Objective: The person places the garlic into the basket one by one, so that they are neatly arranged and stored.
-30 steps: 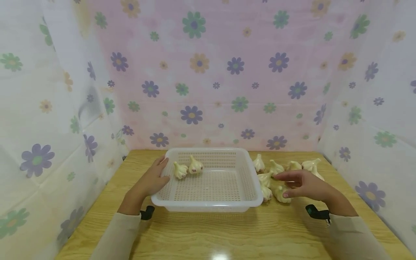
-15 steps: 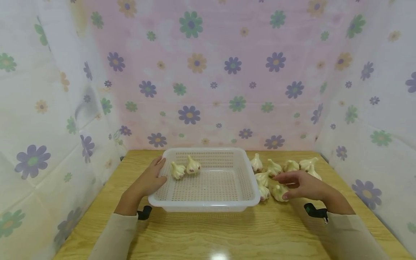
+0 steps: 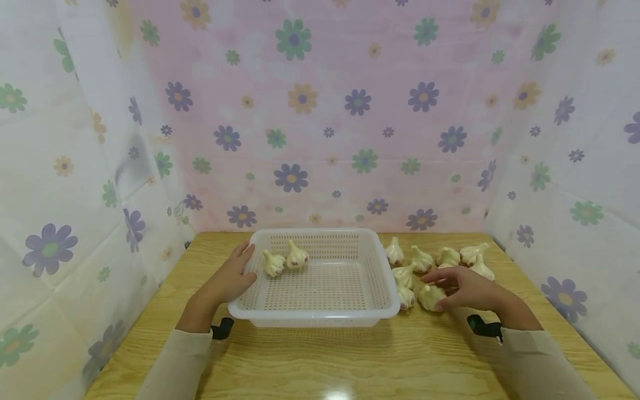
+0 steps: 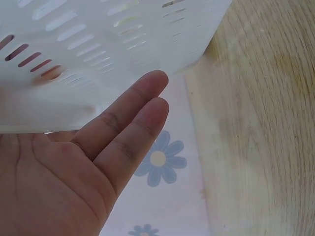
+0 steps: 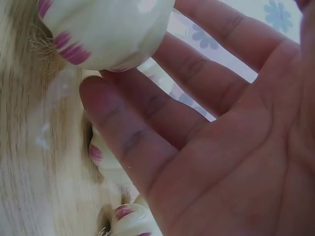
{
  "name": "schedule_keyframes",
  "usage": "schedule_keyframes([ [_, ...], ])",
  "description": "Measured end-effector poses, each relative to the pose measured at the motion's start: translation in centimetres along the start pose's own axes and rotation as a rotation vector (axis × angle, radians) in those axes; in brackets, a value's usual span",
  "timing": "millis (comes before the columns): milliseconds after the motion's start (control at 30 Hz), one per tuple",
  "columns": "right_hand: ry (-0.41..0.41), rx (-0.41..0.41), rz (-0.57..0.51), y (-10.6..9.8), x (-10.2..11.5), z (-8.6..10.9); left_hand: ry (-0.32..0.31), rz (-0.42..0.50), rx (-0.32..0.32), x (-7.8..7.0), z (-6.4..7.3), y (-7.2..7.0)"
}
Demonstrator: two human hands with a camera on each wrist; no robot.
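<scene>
A white plastic basket [image 3: 315,314] with slotted walls stands on the wooden table. My left hand [image 3: 227,280] holds its left rim; in the left wrist view, two straight fingers [image 4: 133,132] lie outside the wall and skin shows through the slots. Two garlic bulbs [image 3: 298,255] lie inside, at the left. Right of the basket, my right hand [image 3: 467,288] reaches round the nearest garlic bulb [image 3: 431,298], thumb at its near right side and fingers on the far side. In the right wrist view, fingertips [image 5: 96,91] sit right at this bulb's underside.
More garlic bulbs lie around the right hand: some against the basket's right wall [image 3: 404,276], others behind [image 3: 447,255] and towards the back right [image 3: 474,254]. Flowered cloth [image 3: 320,139] encloses the table [image 3: 310,361] at the back and both sides.
The right hand has lowered slightly and closed in on the nearest garlic bulb. The left hand keeps its place on the basket rim. The head view shifted a little.
</scene>
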State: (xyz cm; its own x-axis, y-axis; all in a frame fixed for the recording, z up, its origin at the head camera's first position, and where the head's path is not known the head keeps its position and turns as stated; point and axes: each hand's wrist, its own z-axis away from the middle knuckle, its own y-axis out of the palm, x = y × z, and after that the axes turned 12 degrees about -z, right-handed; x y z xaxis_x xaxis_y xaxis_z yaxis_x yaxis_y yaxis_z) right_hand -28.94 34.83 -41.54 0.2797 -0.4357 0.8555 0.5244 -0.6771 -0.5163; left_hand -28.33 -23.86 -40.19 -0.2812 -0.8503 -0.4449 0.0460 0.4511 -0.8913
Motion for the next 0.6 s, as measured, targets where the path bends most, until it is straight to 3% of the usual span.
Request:
schedule_keyframes([
  [600, 0.022, 0.006, 0.029, 0.2, -1.0, -0.4, 0.01, -0.01, -0.001, 0.0, 0.1, 0.0],
])
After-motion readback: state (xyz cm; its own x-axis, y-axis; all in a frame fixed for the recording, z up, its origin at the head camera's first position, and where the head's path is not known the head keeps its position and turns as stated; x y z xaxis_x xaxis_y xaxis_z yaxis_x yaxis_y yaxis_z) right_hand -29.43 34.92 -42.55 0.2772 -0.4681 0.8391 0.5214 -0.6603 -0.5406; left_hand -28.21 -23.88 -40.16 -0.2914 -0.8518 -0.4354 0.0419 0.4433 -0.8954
